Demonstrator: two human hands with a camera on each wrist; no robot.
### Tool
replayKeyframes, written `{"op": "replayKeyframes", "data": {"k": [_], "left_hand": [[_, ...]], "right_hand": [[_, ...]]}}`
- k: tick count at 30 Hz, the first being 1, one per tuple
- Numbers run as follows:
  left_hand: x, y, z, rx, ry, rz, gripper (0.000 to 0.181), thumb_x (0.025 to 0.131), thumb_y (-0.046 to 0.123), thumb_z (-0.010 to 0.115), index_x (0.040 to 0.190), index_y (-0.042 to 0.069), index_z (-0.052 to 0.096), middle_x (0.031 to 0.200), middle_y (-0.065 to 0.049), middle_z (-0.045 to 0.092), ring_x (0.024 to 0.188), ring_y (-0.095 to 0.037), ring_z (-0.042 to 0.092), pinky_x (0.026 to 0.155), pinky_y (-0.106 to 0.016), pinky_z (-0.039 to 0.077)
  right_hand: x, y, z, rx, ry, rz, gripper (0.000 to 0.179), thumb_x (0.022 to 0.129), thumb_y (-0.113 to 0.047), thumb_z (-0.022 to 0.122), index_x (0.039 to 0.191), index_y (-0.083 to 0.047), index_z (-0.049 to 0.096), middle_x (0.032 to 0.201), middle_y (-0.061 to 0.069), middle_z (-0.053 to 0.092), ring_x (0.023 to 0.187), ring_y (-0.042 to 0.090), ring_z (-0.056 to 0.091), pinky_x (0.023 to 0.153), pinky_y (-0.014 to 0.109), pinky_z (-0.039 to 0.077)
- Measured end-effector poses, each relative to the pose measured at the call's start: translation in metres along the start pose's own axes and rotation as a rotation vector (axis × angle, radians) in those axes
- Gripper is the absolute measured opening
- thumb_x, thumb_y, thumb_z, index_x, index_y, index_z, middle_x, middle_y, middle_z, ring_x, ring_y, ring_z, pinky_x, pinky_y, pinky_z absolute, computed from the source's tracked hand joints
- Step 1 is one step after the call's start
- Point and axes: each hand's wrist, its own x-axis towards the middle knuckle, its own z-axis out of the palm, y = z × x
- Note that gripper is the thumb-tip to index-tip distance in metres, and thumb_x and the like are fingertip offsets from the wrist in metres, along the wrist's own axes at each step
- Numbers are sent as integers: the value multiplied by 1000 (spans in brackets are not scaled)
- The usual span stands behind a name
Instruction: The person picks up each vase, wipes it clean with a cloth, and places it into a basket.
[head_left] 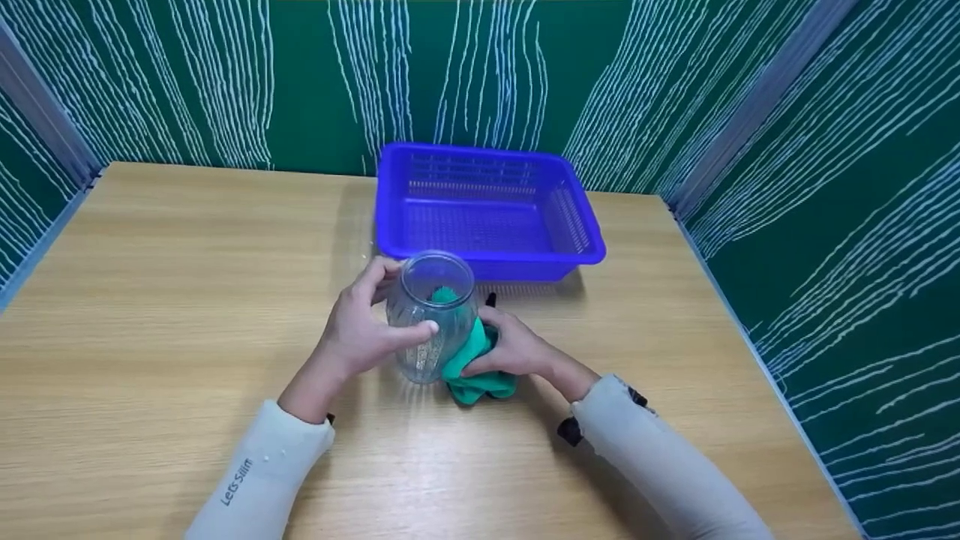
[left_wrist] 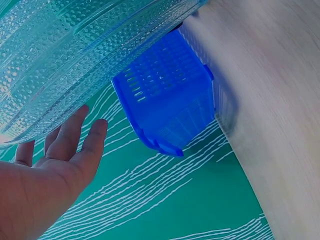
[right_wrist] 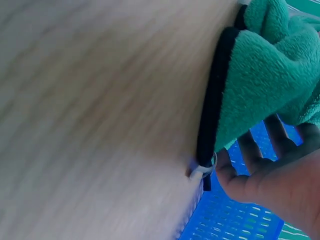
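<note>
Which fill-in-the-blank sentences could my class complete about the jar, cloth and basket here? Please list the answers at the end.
1. The left hand holds the clear jar, and the green cloth is in the ____ hand.
2. Of the jar and the cloth, the one further to the person's left is the ____.
3. In the head view, the number of blue baskets on the wooden table is ____.
4. Dark lettering shows on the ____ sleeve.

Missing words: right; jar; one; left.

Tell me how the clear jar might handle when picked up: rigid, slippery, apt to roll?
The clear jar looks rigid, its outline evenly round in the grip of the left hand. Its bumpy, ribbed surface in the left wrist view probably gives some hold. Laid on its side, that rounded body would likely roll.
</note>
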Motion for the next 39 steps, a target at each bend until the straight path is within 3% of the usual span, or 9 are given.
{"op": "replayKeyframes", "data": {"k": [8, 14, 23, 30, 39], "left_hand": [[1, -1, -3, -31, -32, -1, 62, 69, 32, 85, 122, 21, 53, 123, 4, 60, 119, -16, 52, 105, -44, 42], [2, -2, -3, -35, -43, -27, 64, 69, 33, 85, 123, 20, 53, 124, 2, 60, 118, -16, 50, 103, -46, 41], [3, -4, -2, -38, -31, 13, 60, 70, 25, 84, 122, 17, 55, 118, -2, 64, 113, -15, 55, 97, -45, 44], [2, -3, -1, -44, -34, 4, 61, 70, 25, 84, 122, 19, 55, 118, 0, 64, 112, -14, 55, 97, -44, 45], [1, -3, -2, -52, -36, -17, 61, 71, 27, 84, 124, 19, 54, 119, 1, 62, 113, -15, 54, 98, -44, 45]], "right_hand": [[1, -1, -11, 39, -10, -70, 66, 65, -21, 88, 125, -15, 59, 118, 3, 62, 107, 19, 52, 97, 42, 44], [1, -3, -18, 58, -16, -73, 63, 66, -17, 86, 124, -12, 61, 119, 7, 62, 107, 19, 54, 92, 49, 49], [0, -10, -24, 53, -11, -101, 61, 66, -10, 85, 122, -7, 61, 119, 11, 63, 106, 14, 55, 89, 41, 51], [-1, -13, -28, 81, 0, -127, 55, 68, -16, 84, 118, -9, 64, 114, 9, 64, 105, 16, 55, 89, 44, 50], [-2, -22, -36, 160, 43, -175, 53, 71, -16, 80, 121, -10, 63, 115, 5, 64, 107, 18, 57, 92, 38, 50]]}}
